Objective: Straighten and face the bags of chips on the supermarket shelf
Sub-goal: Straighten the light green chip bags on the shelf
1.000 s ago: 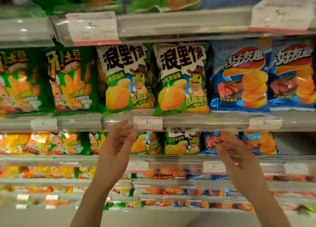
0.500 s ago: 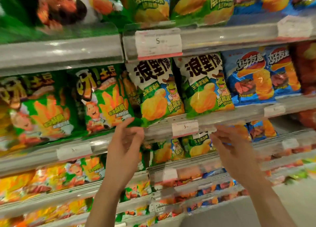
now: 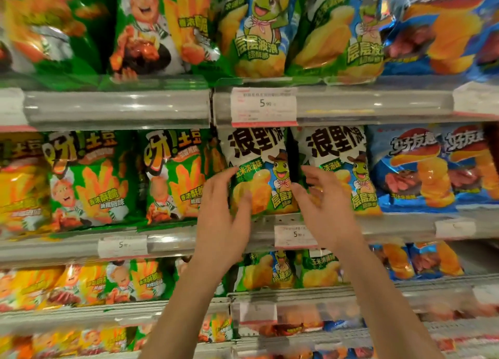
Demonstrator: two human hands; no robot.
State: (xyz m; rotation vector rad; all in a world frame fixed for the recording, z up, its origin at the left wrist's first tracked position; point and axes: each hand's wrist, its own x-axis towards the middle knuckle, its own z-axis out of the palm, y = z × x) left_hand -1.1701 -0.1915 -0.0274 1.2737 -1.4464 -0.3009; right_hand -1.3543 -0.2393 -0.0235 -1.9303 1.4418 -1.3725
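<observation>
White-topped and green below, the bag (image 3: 255,169) between the hands stands upright on the middle shelf (image 3: 172,244), face out: big black characters across the top, a cartoon turtle in a brown hat, yellow wavy chips beneath. The left hand (image 3: 224,210) lies against its left edge, fingers spread and only lightly bent; whether it grips the bag I cannot tell. The right hand (image 3: 321,202) is at the bag's right edge, fingers spread and loosely curved, over the gap to a matching second bag (image 3: 340,167) just beside it. That makes two turtle bags on this shelf. Left of them stand two green fries bags (image 3: 91,180), with a yellow-orange one at the frame's edge; right of them, two blue bags (image 3: 421,167). Two price tags (image 3: 295,235) on this shelf's rail read 5.
</observation>
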